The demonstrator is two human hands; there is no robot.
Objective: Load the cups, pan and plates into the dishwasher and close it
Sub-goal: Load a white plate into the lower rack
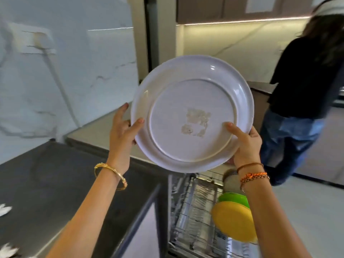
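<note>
A large white plate point(191, 112) is held up in the air with its underside toward me, a worn label patch at its middle. My left hand point(122, 131) grips its left rim, thumb on the underside. My right hand point(245, 142) grips the lower right rim, thumb pressed on the base. Below the plate, the dishwasher's wire rack point(193, 216) is pulled out. A yellow plate point(232, 222) and a green one point(234, 199) stand in it, with a metal pan point(229, 178) behind them, partly hidden by my right wrist.
A dark countertop point(55, 183) lies to my left, with a marble wall point(65, 71) behind it. Another person in a black top and jeans point(305, 90) stands at the right, close beyond the rack. Pale floor point(307, 211) spreads to the right of the dishwasher.
</note>
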